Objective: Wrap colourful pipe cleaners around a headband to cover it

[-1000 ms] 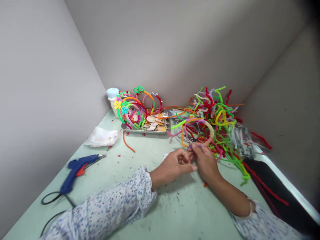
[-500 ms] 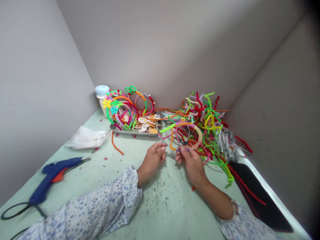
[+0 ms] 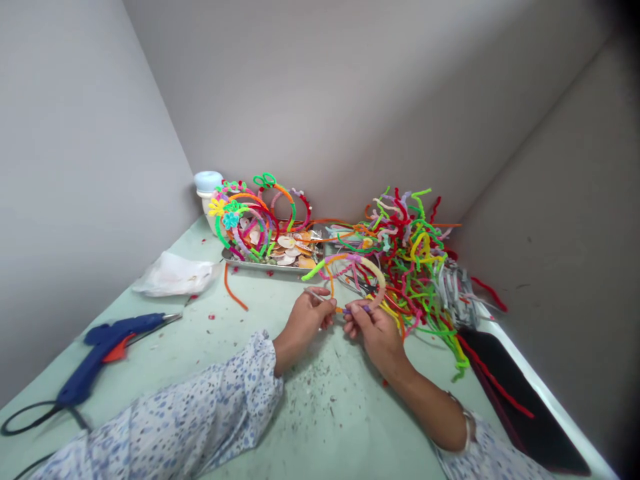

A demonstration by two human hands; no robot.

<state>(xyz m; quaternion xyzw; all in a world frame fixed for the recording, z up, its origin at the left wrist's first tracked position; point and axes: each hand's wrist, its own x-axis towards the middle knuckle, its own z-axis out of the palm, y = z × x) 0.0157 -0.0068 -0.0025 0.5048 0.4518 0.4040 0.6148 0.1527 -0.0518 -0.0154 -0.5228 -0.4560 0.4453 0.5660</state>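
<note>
A curved band wrapped in fuzzy stems (image 3: pixel 381 273), green, orange, purple, cream and pink, is held up over the middle of the table. My right hand (image 3: pixel 375 327) pinches its purple end. Close beside it, my left hand (image 3: pixel 306 321) has thumb and finger pressed together on an orange stem (image 3: pixel 332 283) that joins the band near the purple part. The fingertips of both hands are nearly touching.
Behind are a metal tray (image 3: pixel 285 268) with shell-like pieces and finished-looking headbands (image 3: pixel 250 220). At right lies a heap of fuzzy stems (image 3: pixel 415 247) beside a black panel (image 3: pixel 525 400). A blue glue gun (image 3: pixel 107 343) and white plastic bag (image 3: pixel 175 275) lie left.
The band has shifted left and slightly down with my right hand. My left hand's fingers have closed on the orange stem.
</note>
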